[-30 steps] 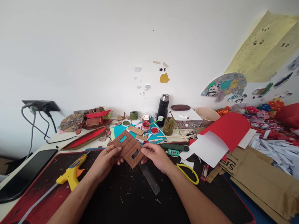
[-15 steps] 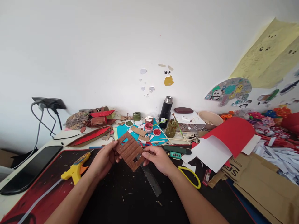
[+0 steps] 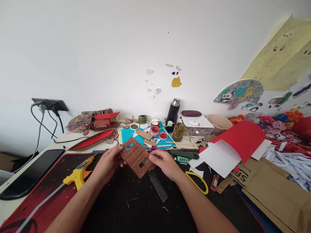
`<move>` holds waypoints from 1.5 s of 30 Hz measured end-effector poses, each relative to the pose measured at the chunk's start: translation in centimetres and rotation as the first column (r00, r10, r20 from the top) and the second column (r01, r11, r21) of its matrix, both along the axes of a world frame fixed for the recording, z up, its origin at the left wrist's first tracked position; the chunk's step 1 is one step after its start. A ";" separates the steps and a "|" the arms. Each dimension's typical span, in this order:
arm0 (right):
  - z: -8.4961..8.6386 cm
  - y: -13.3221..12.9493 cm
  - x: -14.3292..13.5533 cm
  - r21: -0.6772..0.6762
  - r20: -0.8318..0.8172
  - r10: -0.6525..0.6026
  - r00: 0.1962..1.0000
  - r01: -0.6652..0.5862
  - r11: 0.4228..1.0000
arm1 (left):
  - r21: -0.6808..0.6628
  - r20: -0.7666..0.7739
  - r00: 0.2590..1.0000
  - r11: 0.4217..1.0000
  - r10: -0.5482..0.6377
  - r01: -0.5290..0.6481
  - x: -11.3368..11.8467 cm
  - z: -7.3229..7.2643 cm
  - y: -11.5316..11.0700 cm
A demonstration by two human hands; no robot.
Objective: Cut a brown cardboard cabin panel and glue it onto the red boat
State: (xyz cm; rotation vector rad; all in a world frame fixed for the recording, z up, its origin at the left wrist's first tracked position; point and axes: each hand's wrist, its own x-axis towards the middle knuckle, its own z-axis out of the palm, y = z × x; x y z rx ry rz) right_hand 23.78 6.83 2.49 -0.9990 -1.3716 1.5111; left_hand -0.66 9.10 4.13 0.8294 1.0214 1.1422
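A flat brown panel (image 3: 135, 155) with plank-like lines and two cut-out openings is held tilted above the dark mat (image 3: 126, 207). My left hand (image 3: 111, 160) pinches its upper left edge between thumb and fingers. At the right corner, beside the lower opening, my right hand (image 3: 163, 163) grips it the same way. Beneath the panel a dark, flat ruler-like strip (image 3: 158, 187) lies on the mat, its far end hidden. Left of my left forearm rests a yellow glue gun (image 3: 78, 174) with a long glue stick in it.
Behind my hands stand paint jars (image 3: 155, 129), a black thermos (image 3: 173, 113) and a blue sheet (image 3: 126, 136). Yellow-handled scissors (image 3: 198, 183), a red paper sheet (image 3: 243, 139) and cardboard (image 3: 274, 191) lie right. A phone (image 3: 31, 173) and red-lined boat model (image 3: 92, 140) are left.
The panel and both hands stay almost where they were, still gripping. The whole view has shifted very slightly.
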 end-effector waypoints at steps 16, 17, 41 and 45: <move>-0.3 0.2 0.3 0.055 0.121 -0.079 0.989 0.073 0.996 | 0.045 -0.119 0.985 0.990 -0.127 0.133 0.5 -0.6 -0.3; -0.4 0.3 0.2 0.044 0.113 -0.102 0.988 0.098 0.994 | 0.048 -0.122 0.982 0.987 -0.146 0.153 0.5 -0.6 -0.4; -0.4 0.3 -0.3 -0.069 -0.021 -0.129 0.991 0.128 0.989 | 0.074 -0.288 0.930 0.963 -0.229 0.260 0.4 -0.3 -0.5; -0.5 0.2 -0.3 -0.052 0.007 -0.122 0.992 0.123 0.991 | 0.075 -0.307 0.918 0.955 -0.251 0.286 0.6 -0.2 -0.6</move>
